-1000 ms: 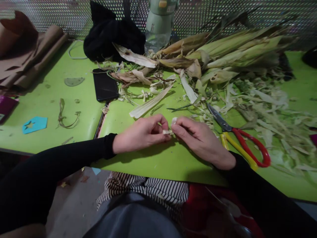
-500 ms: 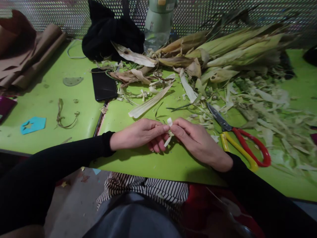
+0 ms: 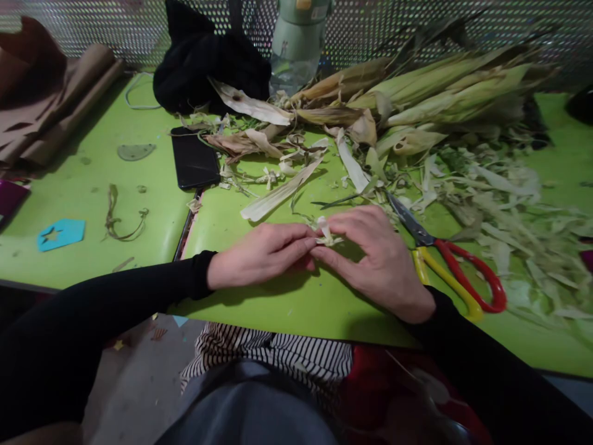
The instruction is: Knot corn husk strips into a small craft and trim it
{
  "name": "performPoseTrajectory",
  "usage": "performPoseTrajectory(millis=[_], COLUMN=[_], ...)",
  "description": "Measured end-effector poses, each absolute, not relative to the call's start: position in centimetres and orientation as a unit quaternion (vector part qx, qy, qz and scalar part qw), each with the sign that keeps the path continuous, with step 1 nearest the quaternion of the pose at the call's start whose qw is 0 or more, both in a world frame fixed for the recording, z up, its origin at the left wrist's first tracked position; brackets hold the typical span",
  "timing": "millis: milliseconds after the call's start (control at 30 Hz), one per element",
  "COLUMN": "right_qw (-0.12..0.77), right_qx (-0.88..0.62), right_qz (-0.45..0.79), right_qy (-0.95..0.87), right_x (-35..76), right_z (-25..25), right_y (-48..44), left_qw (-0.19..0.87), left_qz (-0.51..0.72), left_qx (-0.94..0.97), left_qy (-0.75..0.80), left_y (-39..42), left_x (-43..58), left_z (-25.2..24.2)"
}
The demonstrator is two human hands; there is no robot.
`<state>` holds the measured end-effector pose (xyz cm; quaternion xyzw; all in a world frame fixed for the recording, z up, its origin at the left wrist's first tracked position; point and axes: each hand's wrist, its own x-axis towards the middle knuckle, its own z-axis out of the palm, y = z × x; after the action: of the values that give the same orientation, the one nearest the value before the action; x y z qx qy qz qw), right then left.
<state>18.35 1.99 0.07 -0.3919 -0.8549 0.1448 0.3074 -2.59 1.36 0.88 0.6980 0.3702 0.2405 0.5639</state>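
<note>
A small piece of pale corn husk (image 3: pixel 325 231), folded or knotted, is held between my two hands above the green table (image 3: pixel 250 315). My left hand (image 3: pixel 266 252) pinches it from the left between thumb and fingers. From the right, my right hand (image 3: pixel 373 256) has its thumb and forefinger closed around the same piece. The fingertips of both hands nearly meet, and part of the husk is hidden by them. Scissors (image 3: pixel 447 250) with one red and one yellow handle lie beside my right hand, blades pointing away. A flat husk strip (image 3: pixel 280 190) rests beyond my hands.
Dried corn husks (image 3: pixel 430 86) are heaped at the back, with shredded scraps (image 3: pixel 504 210) spread to the right. A phone (image 3: pixel 194 157), a black cloth bag (image 3: pixel 213 68) and a bottle (image 3: pixel 298 46) stand or lie behind. Brown paper (image 3: pixel 50 105) and a blue cutout (image 3: pixel 61 235) are left.
The husk piece has turned between my fingers, its loose end now pointing right instead of down. My right hand has shifted its grip and spread slightly wider; the left fingers have curled in.
</note>
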Motion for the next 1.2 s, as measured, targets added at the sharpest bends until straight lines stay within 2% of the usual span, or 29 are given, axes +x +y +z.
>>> performPoseTrajectory(millis=[100, 167, 433, 567, 700, 900, 1033, 1200], right_qw=[0.327, 0.348, 0.362, 0.352, 0.351, 0.359, 0.363, 0.362], right_qx=[-0.382, -0.38, -0.406, -0.426, -0.442, -0.44, -0.464, -0.444], right_qz=[0.159, 0.177, 0.231, 0.281, 0.357, 0.31, 0.336, 0.3], right_qy=[-0.85, -0.838, -0.807, -0.785, -0.744, -0.763, -0.735, -0.763], right_x=[18.3, 18.3, 18.6, 18.9, 19.2, 19.2, 18.9, 18.3], right_z=[0.0, 0.2, 0.9, 0.4, 0.1, 0.4, 0.3, 0.0], right_y=[1.8, 1.6, 1.2, 1.7, 2.0, 2.0, 1.9, 1.8], left_qw=[0.467, 0.453, 0.492, 0.581, 0.651, 0.655, 0.683, 0.681], left_qz=[0.217, 0.203, 0.171, 0.186, 0.251, 0.323, 0.389, 0.379], left_qx=[0.763, 0.779, 0.782, 0.714, 0.635, 0.603, 0.523, 0.53], left_qy=[0.39, 0.384, 0.343, 0.342, 0.331, 0.321, 0.331, 0.335], left_y=[1.3, 1.2, 1.2, 1.2, 1.3, 1.5, 1.7, 1.9], left_x=[-2.7, -2.8, -3.0, -2.9, -2.9, -3.1, -2.8, -2.1], left_z=[1.5, 2.0, 2.5, 1.7, 1.4, 1.2, 0.3, -0.7])
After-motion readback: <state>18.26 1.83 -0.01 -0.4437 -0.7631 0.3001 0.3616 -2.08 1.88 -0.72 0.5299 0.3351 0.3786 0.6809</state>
